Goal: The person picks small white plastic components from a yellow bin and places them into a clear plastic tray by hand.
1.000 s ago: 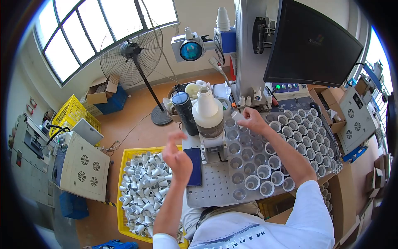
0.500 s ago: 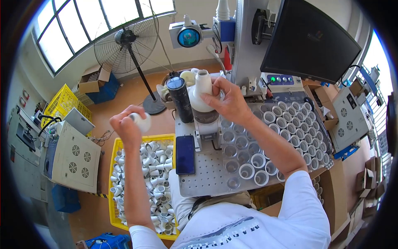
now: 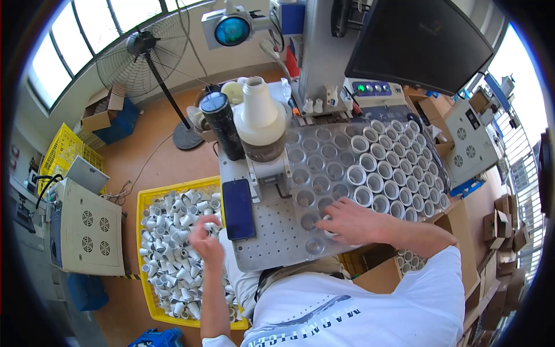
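Observation:
My right hand (image 3: 351,222) is at the front left of a clear plastic tray (image 3: 306,222), its fingers closed on a white funnel-shaped plastic part (image 3: 329,226) mostly hidden beneath them. My left hand (image 3: 207,242) hovers above a yellow crate (image 3: 144,283) heaped with small white plastic parts (image 3: 173,243). Its fingers are curled together, and I cannot tell what is in them. On a round holder (image 3: 266,151) at the bench's back stands a bigger white bottle-necked piece (image 3: 258,110), with neither hand touching it. Rows of white parts (image 3: 391,189) fill the tray's right side.
A phone (image 3: 239,209) lies on the perforated bench plate (image 3: 269,231), near a black cylinder (image 3: 222,124). A monitor (image 3: 425,46) overhangs the back right, beside a panel with lit buttons (image 3: 370,88). A standing fan (image 3: 141,49) and a machine cabinet (image 3: 87,228) are at the left.
My right hand has left the bottle-necked piece and come down to the tray's front. My left hand, earlier raised with a white part, has dropped over the crate. The view has shifted.

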The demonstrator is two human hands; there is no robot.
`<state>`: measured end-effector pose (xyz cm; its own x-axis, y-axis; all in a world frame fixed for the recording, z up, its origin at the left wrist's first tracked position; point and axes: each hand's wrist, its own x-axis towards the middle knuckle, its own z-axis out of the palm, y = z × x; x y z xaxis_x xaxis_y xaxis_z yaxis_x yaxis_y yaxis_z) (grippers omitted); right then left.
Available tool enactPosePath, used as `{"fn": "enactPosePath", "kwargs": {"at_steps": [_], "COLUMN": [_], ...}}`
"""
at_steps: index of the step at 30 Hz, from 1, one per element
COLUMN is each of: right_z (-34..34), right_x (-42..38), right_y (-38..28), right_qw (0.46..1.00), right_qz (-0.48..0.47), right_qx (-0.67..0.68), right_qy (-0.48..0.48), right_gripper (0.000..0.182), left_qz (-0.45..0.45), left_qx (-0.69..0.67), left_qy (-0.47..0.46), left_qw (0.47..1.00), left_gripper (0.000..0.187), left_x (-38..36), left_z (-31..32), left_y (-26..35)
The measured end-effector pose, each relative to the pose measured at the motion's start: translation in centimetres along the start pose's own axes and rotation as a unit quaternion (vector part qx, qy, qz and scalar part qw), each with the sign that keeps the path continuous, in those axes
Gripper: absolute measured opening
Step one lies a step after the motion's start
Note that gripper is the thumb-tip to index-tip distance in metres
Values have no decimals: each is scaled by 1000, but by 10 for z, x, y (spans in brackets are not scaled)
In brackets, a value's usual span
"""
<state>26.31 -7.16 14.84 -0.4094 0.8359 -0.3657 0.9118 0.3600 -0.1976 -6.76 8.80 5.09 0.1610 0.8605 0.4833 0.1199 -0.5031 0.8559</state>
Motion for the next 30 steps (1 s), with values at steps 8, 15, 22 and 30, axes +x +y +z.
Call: {"fn": "enactPosePath", "kwargs": {"at_steps": [8,15,22,30], "right_z": [-99,-28,-17,-17], "right_x": [45,134,136,135], "right_y": [67,147,151,151], "right_qw": [933,875,857,858], "right_qz": [126,161,166,149], "right_qx": [289,325,297,306], "right_qy": [172,322,386,385], "right_gripper": [50,48,49,49], "left_qz": [-64,-115,-117,-122], "left_qx": [-3,-29,-27,-42], "left_qy": [-258,-267,-270,-265], "left_qw": [964,956,955,956], "left_gripper": [27,24,24,25], "left_x": [-78,-75,-73,-72], "left_z": [97,91,92,93], "left_y": [-5,4,5,5]}}
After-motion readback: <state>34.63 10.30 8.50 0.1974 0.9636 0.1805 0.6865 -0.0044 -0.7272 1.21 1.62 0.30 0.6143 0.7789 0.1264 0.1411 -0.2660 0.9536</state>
